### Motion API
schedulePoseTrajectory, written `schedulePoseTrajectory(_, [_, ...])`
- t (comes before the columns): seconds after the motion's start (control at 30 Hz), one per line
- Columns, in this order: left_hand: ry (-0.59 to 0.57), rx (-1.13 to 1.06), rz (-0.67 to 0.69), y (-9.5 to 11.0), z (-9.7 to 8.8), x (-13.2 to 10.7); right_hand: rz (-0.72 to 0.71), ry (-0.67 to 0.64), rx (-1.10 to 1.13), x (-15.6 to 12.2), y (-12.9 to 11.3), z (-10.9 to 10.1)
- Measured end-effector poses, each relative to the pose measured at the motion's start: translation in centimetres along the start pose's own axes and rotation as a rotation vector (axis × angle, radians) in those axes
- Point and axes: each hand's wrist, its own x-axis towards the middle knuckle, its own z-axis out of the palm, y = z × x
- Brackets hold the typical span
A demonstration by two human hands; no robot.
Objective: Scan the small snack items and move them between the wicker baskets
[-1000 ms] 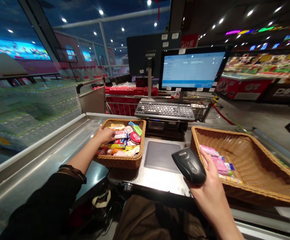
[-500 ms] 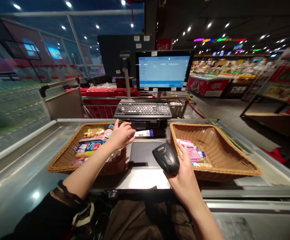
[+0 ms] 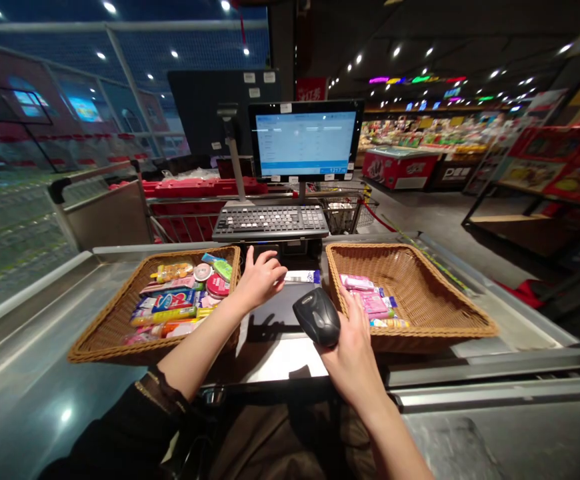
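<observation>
My left hand (image 3: 259, 283) is closed round one end of a slim white tube-like pack with a blue end (image 3: 303, 275), which sticks out to the right over the counter's dark plate (image 3: 275, 313). The fingers hide part of it. In my right hand (image 3: 353, 343) is a black handheld barcode scanner (image 3: 316, 317), its head pointing up and left. The left wicker basket (image 3: 90, 327) holds several small colourful packs, tubes and round tins. Inside the right wicker basket (image 3: 440, 287) lie several pink, white and yellow packs (image 3: 370, 300) against its left side.
Behind the plate stand a keyboard (image 3: 270, 221) and a lit monitor (image 3: 305, 141) on a post. A metal counter (image 3: 35, 393) surrounds both baskets. Farther back are red crates and a shopping cart (image 3: 343, 212). A display rack (image 3: 535, 177) stands at the right.
My left hand has moved right, away from the left basket, carrying the white pack over the plate. My right hand still holds the scanner. The view has shifted slightly right.
</observation>
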Motion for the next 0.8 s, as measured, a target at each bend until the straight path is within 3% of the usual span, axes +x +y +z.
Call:
schedulePoseTrajectory(0.37, [0.086, 0.008, 0.042, -0.1, -0.2, -0.2, -0.011, -0.027, 0.007, -0.1, 0.4, 0.4])
schedulePoseTrajectory(0.53, [0.129, 0.002, 0.078, 0.0, 0.1, 0.7, 0.023, 0.046, 0.056, 0.3, 0.7, -0.8])
schedulePoseTrajectory(0.67, [0.147, -0.018, 0.136, 1.9, 0.3, 3.1, 0.132, 0.120, 0.018, 0.4, 2.5, -3.0])
schedulePoseTrajectory(0.8, [0.083, -0.059, 0.206, 5.9, 0.7, 6.3, 0.277, 0.189, -0.003, -0.1, 5.3, -6.0])
